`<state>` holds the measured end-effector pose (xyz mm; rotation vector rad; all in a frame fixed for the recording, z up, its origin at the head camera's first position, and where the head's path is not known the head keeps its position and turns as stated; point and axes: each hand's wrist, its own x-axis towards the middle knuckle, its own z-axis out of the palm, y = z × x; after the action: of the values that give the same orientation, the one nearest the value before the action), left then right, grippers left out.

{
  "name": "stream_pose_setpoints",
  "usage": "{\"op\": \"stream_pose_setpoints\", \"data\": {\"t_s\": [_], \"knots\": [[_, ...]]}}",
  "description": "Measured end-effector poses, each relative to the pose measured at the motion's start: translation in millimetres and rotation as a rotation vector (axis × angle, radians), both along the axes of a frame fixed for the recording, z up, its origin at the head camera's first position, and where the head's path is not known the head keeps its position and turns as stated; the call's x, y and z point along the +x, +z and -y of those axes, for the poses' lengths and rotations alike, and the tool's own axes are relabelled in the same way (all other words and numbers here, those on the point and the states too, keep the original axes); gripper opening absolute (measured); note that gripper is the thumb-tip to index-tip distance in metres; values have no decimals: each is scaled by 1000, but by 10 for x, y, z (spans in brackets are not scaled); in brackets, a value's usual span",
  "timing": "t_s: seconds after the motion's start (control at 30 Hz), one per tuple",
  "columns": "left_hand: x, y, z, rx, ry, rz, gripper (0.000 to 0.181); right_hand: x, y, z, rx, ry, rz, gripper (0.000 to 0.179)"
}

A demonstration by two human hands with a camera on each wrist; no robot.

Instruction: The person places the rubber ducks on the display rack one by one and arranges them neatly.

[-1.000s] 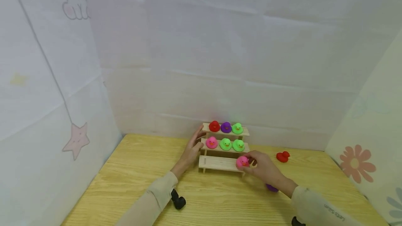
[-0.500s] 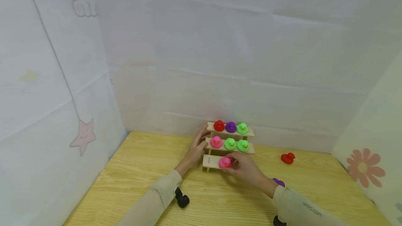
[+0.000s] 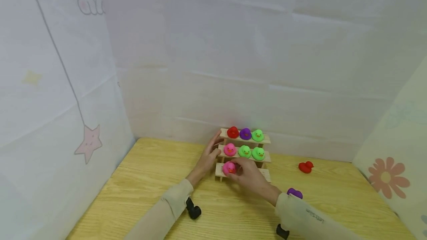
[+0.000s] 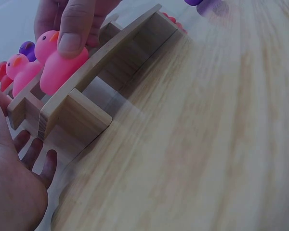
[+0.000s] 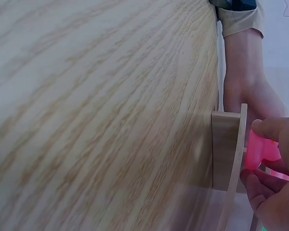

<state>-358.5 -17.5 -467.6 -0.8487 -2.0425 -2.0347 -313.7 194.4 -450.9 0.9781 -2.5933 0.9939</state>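
Observation:
My right hand (image 3: 249,175) pinches a pink rubber duck (image 3: 228,168) at the left end of the lowest tier of a three-tier wooden stand (image 3: 265,174). In the left wrist view the duck (image 4: 60,72) is upright, its base right at the tier's surface. My left hand (image 3: 206,159) touches the stand's left end, thumb by the middle tier, its other fingers extended. Another pink duck (image 3: 229,149) and two green ducks (image 3: 245,152) sit on the middle tier. Above them, the top tier bears a red duck (image 3: 232,132), a purple duck (image 3: 245,134) and a green duck (image 3: 258,135).
On the wooden table (image 3: 150,173), right of the stand, lies a red duck (image 3: 305,167). A purple duck (image 3: 295,193) lies nearer, just beyond my right sleeve (image 3: 300,212). White printed sheeting (image 3: 213,47) rises close behind the stand and along both sides.
My right hand has moved left along the lowest tier with the pink duck, from its right end to its left end. My left hand stays at the stand. The view has shifted slightly.

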Motion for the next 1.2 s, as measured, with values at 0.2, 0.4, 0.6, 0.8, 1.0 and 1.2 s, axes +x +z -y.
{"op": "stream_pose_setpoints", "data": {"t_s": [0.2,0.4,0.6,0.8,1.0,1.2], "knots": [[23,15,-3,-7,5,-7,69,-7,5,16,37,-15,-7,32],[30,17,-5,-1,22,-20,69,-12,-10,24,57,-24,-12,32],[39,29,5,-6,12,-12,69,11,-13,37,59,-30,2,35],[36,33,2,-7,5,-7,69,22,-16,23,71,-20,-18,37],[30,20,-10,11,10,-2,70,60,-2,-39,61,7,-44,41],[15,2,9,-2,15,4,70,124,38,-185,67,4,10,42]]}}
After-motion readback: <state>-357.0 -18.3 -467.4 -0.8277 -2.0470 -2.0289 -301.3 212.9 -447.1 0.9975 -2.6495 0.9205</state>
